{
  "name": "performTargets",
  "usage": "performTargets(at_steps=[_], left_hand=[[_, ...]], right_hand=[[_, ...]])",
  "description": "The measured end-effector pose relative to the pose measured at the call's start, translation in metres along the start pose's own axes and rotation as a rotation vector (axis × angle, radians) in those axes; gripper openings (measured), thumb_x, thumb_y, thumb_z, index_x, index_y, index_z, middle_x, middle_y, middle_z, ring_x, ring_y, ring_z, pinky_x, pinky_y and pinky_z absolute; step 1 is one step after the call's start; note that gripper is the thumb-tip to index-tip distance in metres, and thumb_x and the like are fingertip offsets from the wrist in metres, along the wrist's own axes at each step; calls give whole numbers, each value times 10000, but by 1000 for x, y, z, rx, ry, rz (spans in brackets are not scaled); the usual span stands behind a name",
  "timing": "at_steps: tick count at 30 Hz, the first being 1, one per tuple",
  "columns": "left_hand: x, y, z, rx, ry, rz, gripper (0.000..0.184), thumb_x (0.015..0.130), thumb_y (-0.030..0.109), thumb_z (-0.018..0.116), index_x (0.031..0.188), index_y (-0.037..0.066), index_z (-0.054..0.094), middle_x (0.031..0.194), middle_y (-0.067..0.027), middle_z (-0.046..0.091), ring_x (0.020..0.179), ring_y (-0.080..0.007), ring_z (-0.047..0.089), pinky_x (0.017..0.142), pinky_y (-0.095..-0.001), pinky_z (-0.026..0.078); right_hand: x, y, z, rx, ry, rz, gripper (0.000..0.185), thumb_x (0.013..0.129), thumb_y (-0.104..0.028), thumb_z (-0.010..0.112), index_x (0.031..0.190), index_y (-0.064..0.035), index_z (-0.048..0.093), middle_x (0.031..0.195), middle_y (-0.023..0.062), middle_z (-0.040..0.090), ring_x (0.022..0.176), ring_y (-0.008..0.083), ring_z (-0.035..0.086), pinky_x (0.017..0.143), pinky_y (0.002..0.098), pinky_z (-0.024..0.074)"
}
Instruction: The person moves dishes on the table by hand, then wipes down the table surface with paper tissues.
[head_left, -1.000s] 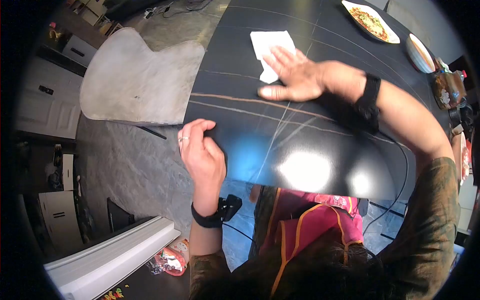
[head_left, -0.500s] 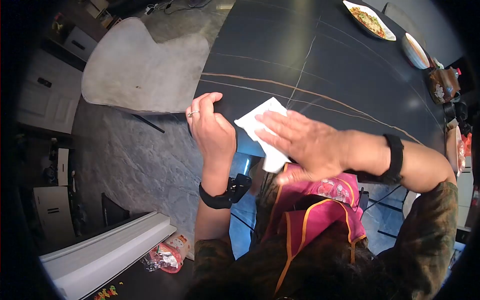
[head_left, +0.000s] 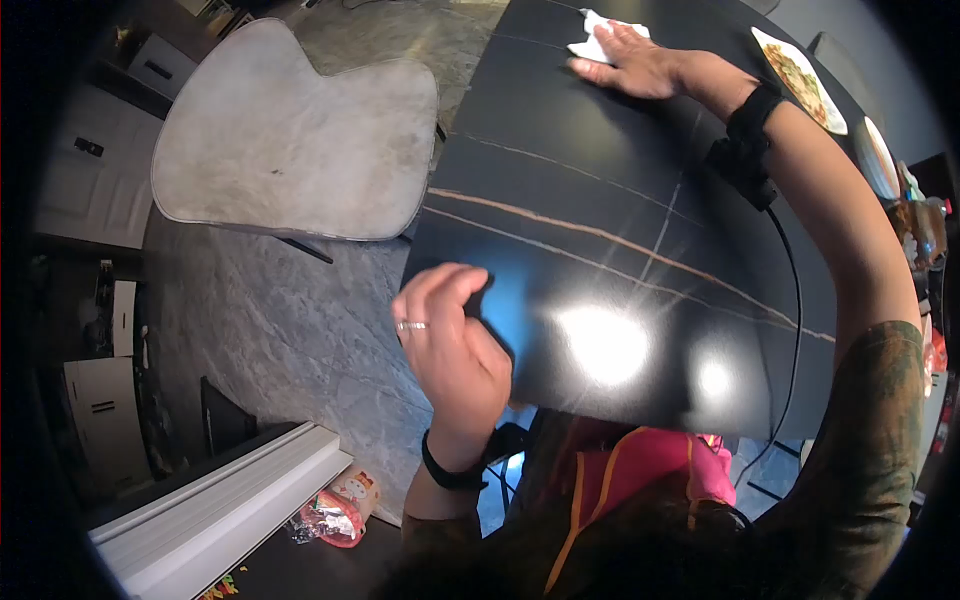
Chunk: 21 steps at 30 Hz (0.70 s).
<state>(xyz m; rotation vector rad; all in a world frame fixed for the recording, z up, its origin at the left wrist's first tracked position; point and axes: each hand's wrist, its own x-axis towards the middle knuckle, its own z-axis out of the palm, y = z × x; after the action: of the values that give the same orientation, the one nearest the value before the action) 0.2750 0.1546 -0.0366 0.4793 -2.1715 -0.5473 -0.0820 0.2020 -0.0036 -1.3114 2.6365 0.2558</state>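
My right hand (head_left: pixel 640 65) is stretched far across the black table (head_left: pixel 560 110), pressing a white cloth (head_left: pixel 592 42) against the top. The cloth shows crumpled around and beneath the fingers; whether it is fabric or paper is unclear. Near the table's left front corner is my left hand (head_left: pixel 455 345), its fingers loosely bent and a ring on one of them. Nothing shows in that hand. Part of its palm side is hidden.
A white plate of food (head_left: pixel 800 80) and a bowl (head_left: pixel 877 158) stand along the table's right side. To the left is a pale chair (head_left: pixel 300 140). A black cable (head_left: pixel 793 300) hangs from my right wrist over the table. Bright reflections lie on the near tabletop.
My right hand has moved with the cloth from the near edge to the table's far side. My left hand has shifted slightly down and right in view. The view itself has also shifted.
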Motion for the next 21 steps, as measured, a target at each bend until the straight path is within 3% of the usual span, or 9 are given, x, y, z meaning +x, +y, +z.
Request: performTargets(at_steps=[1, 3, 5, 8, 9, 11, 15, 19, 21], left_hand=[[-1, -1, 2, -21, 24, -1, 333, 734, -107, 378, 955, 3, 602, 962, -136, 607, 911, -292, 560, 824, -390, 431], [2, -1, 1, -20, 5, -12, 332, 733, -103, 374, 948, -3, 606, 961, -134, 611, 912, -295, 566, 830, -386, 432], [2, -3, 3, -33, 0, -9, 328, 732, -98, 373, 942, -6, 607, 963, -135, 613, 916, -296, 569, 834, -385, 432], [1, -5, 0, -45, -30, -7, 323, 724, -95, 411, 973, -10, 599, 971, -141, 606, 926, -305, 563, 851, -396, 429], [2, -6, 1, -50, -37, -4, 327, 720, -94, 431, 990, -11, 594, 975, -144, 602, 930, -309, 559, 858, -401, 427], [2, -4, 3, -16, 29, -11, 334, 742, -95, 388, 998, -18, 590, 988, -146, 605, 935, -296, 565, 854, -385, 433], [-5, -6, 4, -66, 218, 19, 366, 757, -103, 355, 1068, -38, 536, 1026, -163, 584, 969, -283, 558, 878, -385, 435], [-23, -22, 1, -343, 459, 217, 273, 875, -25, 399, 1146, -50, 426, 1138, -198, 510, 1056, -270, 513, 934, -396, 408], [-26, -23, -2, -389, 538, 150, 275, 927, 70, 420, 1170, -58, 398, 1175, -198, 488, 1100, -260, 490, 972, -381, 379]], right_hand=[[13, 11, 3, -20, -9, 36, 1016, 835, -777, 196, 1461, 15, 81, 1514, 253, 62, 1420, 351, 28, 1163, 421, 112], [42, 30, 3, -77, 13, -23, 1004, 841, -771, 196, 1457, 16, 103, 1510, 253, 84, 1418, 357, 43, 1159, 434, 140], [56, 35, 6, -42, 38, 61, 979, 856, -752, 210, 1449, 23, 139, 1499, 262, 126, 1415, 363, 69, 1156, 440, 158], [61, 30, 2, -73, 4, -38, 972, 859, -746, 226, 1444, 28, 164, 1488, 271, 160, 1414, 362, 82, 1153, 441, 165], [46, 10, -10, -41, -15, -139, 989, 850, -756, 232, 1442, 34, 173, 1489, 271, 163, 1417, 357, 80, 1156, 432, 154], [29, -29, -10, 40, 11, -121, 1104, 780, -834, 222, 1443, 47, 170, 1491, 287, 141, 1413, 363, 112, 1148, 428, 164], [-15, -107, -10, 43, 28, -289, 1083, 791, -822, 223, 1442, 42, 187, 1502, 268, 132, 1418, 357, 97, 1151, 413, 151], [-65, -155, 6, -5, 42, -472, 1004, 861, -735, 259, 1428, 86, 152, 1492, 299, 118, 1417, 376, 66, 1153, 408, 123], [-94, -173, 16, 57, 84, -557, 1017, 851, -737, 291, 1417, 101, 176, 1484, 310, 139, 1412, 389, 92, 1144, 434, 132]])
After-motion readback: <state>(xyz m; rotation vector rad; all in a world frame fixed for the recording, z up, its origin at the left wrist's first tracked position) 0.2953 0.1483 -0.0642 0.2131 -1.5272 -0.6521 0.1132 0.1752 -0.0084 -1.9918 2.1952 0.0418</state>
